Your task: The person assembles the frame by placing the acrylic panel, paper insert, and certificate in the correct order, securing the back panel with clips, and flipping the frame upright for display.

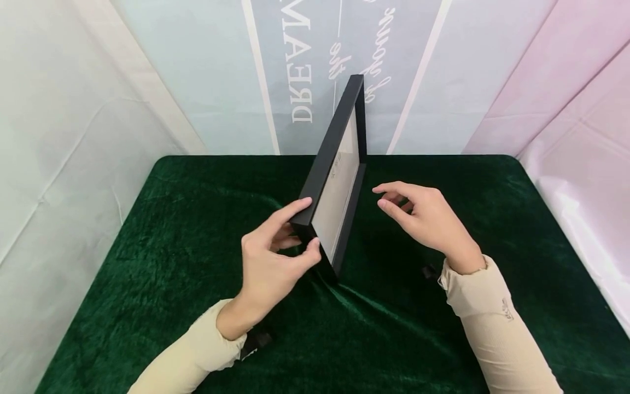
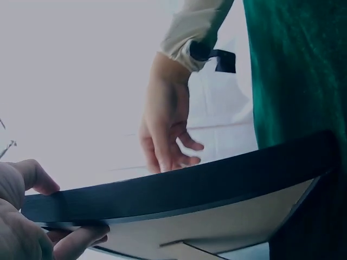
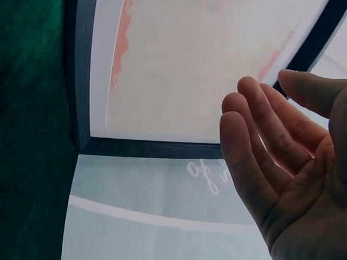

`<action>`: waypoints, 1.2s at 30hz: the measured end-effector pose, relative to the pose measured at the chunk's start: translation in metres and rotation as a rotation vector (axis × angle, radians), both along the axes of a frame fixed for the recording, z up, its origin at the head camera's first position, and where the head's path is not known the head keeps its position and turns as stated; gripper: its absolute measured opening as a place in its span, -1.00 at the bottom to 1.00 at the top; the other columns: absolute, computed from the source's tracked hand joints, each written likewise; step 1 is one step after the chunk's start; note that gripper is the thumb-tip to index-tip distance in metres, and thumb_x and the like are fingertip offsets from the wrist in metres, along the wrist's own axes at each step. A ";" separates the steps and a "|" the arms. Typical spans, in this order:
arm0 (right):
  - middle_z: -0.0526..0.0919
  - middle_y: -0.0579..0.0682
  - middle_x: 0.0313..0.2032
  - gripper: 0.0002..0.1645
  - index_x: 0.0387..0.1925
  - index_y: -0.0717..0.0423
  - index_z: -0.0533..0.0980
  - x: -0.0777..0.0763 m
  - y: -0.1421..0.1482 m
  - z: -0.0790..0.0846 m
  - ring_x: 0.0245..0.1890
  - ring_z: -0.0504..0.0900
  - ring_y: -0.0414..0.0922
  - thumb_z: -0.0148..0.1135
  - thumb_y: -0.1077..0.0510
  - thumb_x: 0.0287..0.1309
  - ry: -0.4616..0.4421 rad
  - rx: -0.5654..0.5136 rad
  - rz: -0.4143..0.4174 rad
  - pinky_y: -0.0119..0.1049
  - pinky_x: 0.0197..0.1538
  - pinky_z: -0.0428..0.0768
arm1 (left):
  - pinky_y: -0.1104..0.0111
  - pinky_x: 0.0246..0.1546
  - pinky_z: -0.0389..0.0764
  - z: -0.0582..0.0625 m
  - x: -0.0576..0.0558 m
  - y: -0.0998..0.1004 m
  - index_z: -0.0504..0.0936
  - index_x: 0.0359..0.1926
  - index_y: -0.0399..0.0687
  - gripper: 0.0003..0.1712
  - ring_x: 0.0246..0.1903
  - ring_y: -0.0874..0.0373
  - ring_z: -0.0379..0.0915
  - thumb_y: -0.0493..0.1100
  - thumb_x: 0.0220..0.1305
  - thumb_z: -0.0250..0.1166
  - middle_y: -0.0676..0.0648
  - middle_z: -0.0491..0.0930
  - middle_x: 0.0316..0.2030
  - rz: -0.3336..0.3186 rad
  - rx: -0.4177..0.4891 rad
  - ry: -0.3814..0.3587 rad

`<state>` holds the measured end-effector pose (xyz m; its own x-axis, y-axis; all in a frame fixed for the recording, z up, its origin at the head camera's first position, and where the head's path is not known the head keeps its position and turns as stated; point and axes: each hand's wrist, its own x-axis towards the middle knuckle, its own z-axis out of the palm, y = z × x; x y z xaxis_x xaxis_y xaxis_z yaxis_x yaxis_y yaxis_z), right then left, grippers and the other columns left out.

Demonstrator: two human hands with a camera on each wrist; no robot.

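Observation:
A black picture frame [image 1: 327, 150] stands upright on one edge on the green cloth, seen nearly edge-on in the head view. My left hand [image 1: 270, 268] grips its near upper corner, thumb on the front side and fingers over the top and behind. In the left wrist view, the frame's pale back [image 2: 238, 222] shows a thin slit-like strut. My right hand [image 1: 425, 219] hovers to the right of the frame, fingers loosely bent and holding nothing. The right wrist view shows the frame's pale picture [image 3: 173, 81] with pink wavy marks along its sides.
A dark green velvet cloth [image 1: 197, 262] with a few creases covers the table. Behind it hangs a pale blue backdrop [image 1: 226, 82] with white lettering. White fabric [image 1: 64, 137] hangs at the left and pinkish fabric [image 1: 566, 109] at the right.

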<state>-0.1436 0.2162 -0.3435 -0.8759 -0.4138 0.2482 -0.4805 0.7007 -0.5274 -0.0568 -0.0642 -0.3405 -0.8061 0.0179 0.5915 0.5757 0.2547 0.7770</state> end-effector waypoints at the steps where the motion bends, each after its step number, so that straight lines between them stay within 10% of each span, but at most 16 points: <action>1: 0.73 -0.13 -0.13 -0.65 0.15 -0.12 0.57 -0.001 0.001 0.000 -0.14 0.65 -0.24 0.16 -0.02 0.40 -0.002 0.000 -0.005 -0.13 -0.11 0.69 | 0.39 -0.30 0.73 0.000 -0.001 -0.003 0.60 0.20 -0.08 -0.36 -0.24 0.13 0.73 -0.43 0.02 0.41 -0.15 0.70 -0.02 -0.004 0.018 -0.018; 14: 0.72 -0.03 -0.06 -0.58 0.20 -0.11 0.56 -0.018 0.019 -0.013 -0.08 0.63 -0.14 0.12 -0.10 0.42 -0.067 -0.028 -0.091 -0.27 -0.11 0.63 | 0.28 -0.19 0.73 0.000 -0.030 -0.032 0.61 0.17 -0.13 -0.36 -0.12 0.10 0.74 -0.58 0.02 0.30 -0.24 0.68 0.01 -0.064 0.166 -0.196; 18: 0.66 0.03 0.04 -0.54 0.25 -0.07 0.51 -0.029 0.031 -0.020 -0.02 0.60 -0.08 0.11 -0.10 0.42 -0.063 -0.076 -0.181 -0.28 -0.07 0.58 | 0.30 -0.16 0.72 -0.002 -0.044 -0.044 0.58 0.15 -0.29 -0.41 -0.10 0.14 0.73 -0.60 0.04 0.28 -0.30 0.67 0.02 -0.125 0.193 -0.188; 25: 0.25 0.25 0.39 -0.30 0.51 0.03 0.12 -0.051 0.058 -0.044 0.28 0.40 0.26 0.03 -0.02 0.47 -0.096 -0.238 -0.292 0.26 0.24 0.40 | 0.33 -0.18 0.72 -0.006 -0.050 -0.050 0.52 0.18 -0.37 -0.43 -0.08 0.17 0.72 -0.53 0.08 0.30 -0.26 0.65 0.04 -0.205 0.165 -0.158; 36: 0.13 0.18 0.52 -0.30 0.58 -0.06 -0.03 -0.072 0.083 -0.074 0.47 0.19 0.21 -0.15 -0.03 0.54 -0.317 -0.315 -0.308 0.26 0.45 0.16 | 0.35 -0.20 0.73 -0.005 -0.050 -0.043 0.51 0.19 -0.37 -0.41 -0.10 0.17 0.73 -0.54 0.07 0.31 -0.34 0.62 0.05 -0.237 0.154 -0.133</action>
